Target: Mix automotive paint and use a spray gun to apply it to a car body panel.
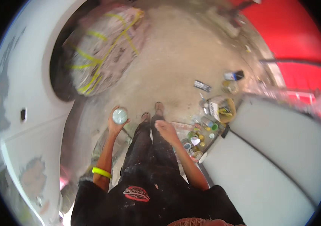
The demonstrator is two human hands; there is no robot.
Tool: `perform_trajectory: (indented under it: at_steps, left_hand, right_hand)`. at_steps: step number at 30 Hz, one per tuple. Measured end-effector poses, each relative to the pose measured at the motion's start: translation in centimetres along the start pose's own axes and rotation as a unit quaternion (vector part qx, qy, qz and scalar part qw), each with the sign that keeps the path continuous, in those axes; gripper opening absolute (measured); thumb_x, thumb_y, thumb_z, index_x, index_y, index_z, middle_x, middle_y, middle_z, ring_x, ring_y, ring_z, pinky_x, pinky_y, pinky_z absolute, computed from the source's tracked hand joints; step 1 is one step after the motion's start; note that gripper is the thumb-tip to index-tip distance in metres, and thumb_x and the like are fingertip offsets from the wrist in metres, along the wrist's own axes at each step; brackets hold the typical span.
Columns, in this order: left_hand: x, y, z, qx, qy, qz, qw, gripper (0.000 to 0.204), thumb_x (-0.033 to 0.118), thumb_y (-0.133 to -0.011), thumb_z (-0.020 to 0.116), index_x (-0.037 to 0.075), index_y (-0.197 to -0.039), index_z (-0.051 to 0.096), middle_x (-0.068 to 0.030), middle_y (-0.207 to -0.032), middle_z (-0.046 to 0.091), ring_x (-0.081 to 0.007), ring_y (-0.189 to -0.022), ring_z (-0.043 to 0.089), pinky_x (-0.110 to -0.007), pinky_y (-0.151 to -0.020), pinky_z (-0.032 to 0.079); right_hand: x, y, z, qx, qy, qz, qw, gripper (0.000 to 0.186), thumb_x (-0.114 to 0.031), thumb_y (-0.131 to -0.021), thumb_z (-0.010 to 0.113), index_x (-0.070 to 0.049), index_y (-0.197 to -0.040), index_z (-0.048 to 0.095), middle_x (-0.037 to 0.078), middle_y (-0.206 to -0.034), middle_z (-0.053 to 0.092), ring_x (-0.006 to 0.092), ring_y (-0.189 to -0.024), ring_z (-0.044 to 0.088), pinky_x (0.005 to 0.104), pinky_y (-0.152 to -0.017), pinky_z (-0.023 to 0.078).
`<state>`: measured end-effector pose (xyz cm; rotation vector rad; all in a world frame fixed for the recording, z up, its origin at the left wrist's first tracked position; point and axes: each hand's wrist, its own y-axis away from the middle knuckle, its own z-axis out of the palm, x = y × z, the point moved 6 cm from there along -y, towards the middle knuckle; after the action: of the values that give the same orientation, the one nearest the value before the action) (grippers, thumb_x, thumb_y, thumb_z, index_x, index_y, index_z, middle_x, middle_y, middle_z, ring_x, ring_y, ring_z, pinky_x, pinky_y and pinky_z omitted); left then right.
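My left hand (114,124) is closed around a round container (120,115) with a pale green-white top, like a cup or jar seen from above. It is held out over the floor, left of my legs. My right hand (166,132) is in front of my right thigh, its fingers loosely stretched and a little blurred, with nothing visible in it. To its right, several small jars, cups and lids crowd a low surface, among them a green cup (215,127) and a clear container (206,121).
A white vehicle body (36,90) with sanded patches stands at left, its wheel (107,56) wrapped in plastic and yellow tape. At right are grey panels (254,165) and a red vehicle body (288,34). A box (221,109), a dark-and-white packet (202,86) and a blue-labelled can (233,75) stand nearby.
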<state>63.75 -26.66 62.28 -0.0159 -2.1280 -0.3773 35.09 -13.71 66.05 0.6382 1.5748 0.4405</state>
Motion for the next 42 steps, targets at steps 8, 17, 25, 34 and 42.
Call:
perform_trajectory:
  at_steps: [8, 17, 25, 34, 42]
  left_hand:
    - [-7.7, -4.5, -0.1, 0.082, -0.023, -0.118, 0.989, 0.093, 0.039, -0.062, 0.099, 0.008, -0.138, 0.056, -0.0106, -0.120, 0.072, -0.0250, -0.112, 0.069, -0.038, -0.097, 0.053]
    - [-25.8, -10.9, 3.3, 0.120, -0.031, -0.238, 0.963, 0.090, 0.047, -0.062, 0.097, 0.005, -0.133, 0.060, -0.0122, -0.119, 0.074, -0.0275, -0.109, 0.071, -0.041, -0.094, 0.054]
    - [-40.7, -19.1, 5.6, 0.236, 0.021, -0.273, 0.932, 0.061, 0.036, -0.065, 0.098, 0.006, -0.112, 0.074, -0.0058, -0.102, 0.075, -0.0156, -0.087, 0.069, -0.034, -0.075, 0.056]
    - [-54.9, -22.9, 6.5, 0.284, 0.127, -0.339, 0.888, 0.057, 0.036, -0.065, 0.098, 0.002, -0.104, 0.073, -0.0053, -0.092, 0.072, -0.0166, -0.076, 0.065, -0.035, -0.066, 0.053]
    - [-61.5, -25.3, 8.5, 0.284, 0.110, -0.365, 0.880, 0.072, 0.033, -0.061, 0.100, 0.001, -0.117, 0.069, -0.0088, -0.107, 0.074, -0.0181, -0.092, 0.070, -0.034, -0.079, 0.057]
  right_hand:
    - [14.4, -3.0, -0.3, -0.034, 0.079, 0.084, 0.993, 0.040, -0.031, -0.100, 0.068, 0.000, -0.126, 0.069, 0.011, -0.108, 0.074, 0.0154, -0.089, 0.071, 0.0306, -0.076, 0.057]
    - [17.6, -6.6, 0.4, 0.013, 0.301, -0.038, 0.953, 0.046, -0.027, -0.092, 0.073, -0.001, -0.129, 0.063, 0.024, -0.130, 0.062, 0.0410, -0.122, 0.058, 0.0472, -0.101, 0.048]
    - [15.8, -15.3, 3.1, -0.004, 0.387, -0.090, 0.918, 0.053, -0.030, -0.091, 0.073, -0.003, -0.135, 0.060, 0.026, -0.140, 0.057, 0.0448, -0.128, 0.055, 0.0533, -0.106, 0.044]
    - [14.4, -19.1, 3.4, -0.023, 0.465, -0.052, 0.883, 0.055, -0.029, -0.090, 0.074, -0.001, -0.136, 0.060, 0.023, -0.141, 0.058, 0.0429, -0.131, 0.055, 0.0514, -0.110, 0.043]
    - [14.0, -21.0, 5.3, -0.044, 0.441, -0.052, 0.895, 0.049, -0.031, -0.096, 0.069, -0.001, -0.134, 0.063, 0.019, -0.137, 0.061, 0.0392, -0.126, 0.057, 0.0498, -0.105, 0.045]
